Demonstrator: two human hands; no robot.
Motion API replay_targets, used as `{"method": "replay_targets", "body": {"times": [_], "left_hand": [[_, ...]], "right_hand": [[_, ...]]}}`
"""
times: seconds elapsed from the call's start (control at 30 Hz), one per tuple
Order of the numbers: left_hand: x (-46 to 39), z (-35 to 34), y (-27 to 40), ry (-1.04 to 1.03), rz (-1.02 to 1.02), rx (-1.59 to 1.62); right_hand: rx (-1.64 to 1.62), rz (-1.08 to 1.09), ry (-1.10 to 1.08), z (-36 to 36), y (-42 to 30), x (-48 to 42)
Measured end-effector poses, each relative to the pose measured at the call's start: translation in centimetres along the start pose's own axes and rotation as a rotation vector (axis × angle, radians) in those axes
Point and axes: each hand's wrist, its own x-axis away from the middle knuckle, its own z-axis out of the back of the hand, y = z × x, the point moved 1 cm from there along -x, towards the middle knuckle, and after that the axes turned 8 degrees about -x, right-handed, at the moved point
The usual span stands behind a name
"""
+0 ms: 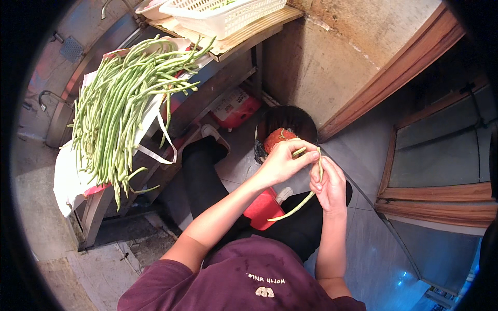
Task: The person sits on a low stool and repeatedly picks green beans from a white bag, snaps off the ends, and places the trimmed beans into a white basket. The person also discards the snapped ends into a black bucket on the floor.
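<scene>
My right hand (329, 182) is closed on a long green bean (297, 207), whose tail hangs down to the left over my lap. The fingertips of my left hand (286, 158) pinch a short piece of green bean (298, 152) close to the upper end of the long one. Just beyond my hands is a dark round bin (303, 116) with something red inside. A large heap of long green beans (116, 112) lies on a white and red bag (70, 177) on the bench to the left.
A white plastic basket (233, 19) with some green inside stands on a wooden board (249, 35) at the top. A red container (239, 110) sits under the bench. Between my legs is a red object (264, 210). A wood-framed door (435, 192) is at the right.
</scene>
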Motion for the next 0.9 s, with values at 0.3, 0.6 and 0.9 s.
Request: {"method": "replay_targets", "body": {"times": [0.3,0.6,0.9], "left_hand": [[0.1,0.0,2.0,0.05,0.03,-0.118],[0.6,-0.1,3.4,0.119,-0.064,-0.328],[0.9,-0.5,3.3,0.113,-0.02,-0.278]], "right_hand": [[0.588,0.556,0.164,-0.7,1.3,0.1],[1.203,1.063,0.217,-2.0,1.1,-0.5],[0.999,0.922,0.15,-0.9,0.7,-0.2]]}}
